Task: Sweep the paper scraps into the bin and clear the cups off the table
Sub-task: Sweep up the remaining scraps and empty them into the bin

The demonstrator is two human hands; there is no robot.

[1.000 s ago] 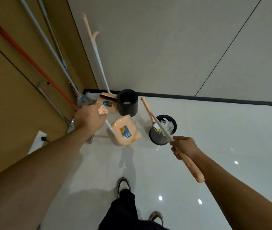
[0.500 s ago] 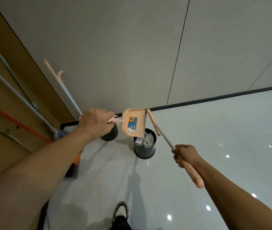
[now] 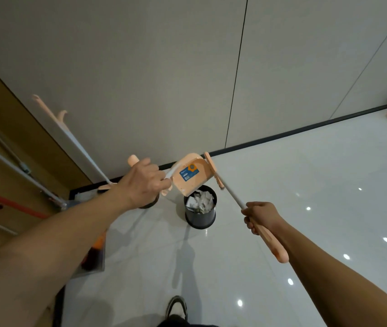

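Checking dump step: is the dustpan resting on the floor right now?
No: the left hand holds the dustpan in the air, tipped above the bin of paper scraps.

Glossy white floor — black bin of paper scraps, shoe, second dark bin

Peach dustpan with blue label, black bin, white scraps.

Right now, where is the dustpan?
In the head view, centre frame: the dustpan is tilted just above the paper-filled bin, held by the left hand, with the broom head at its right.
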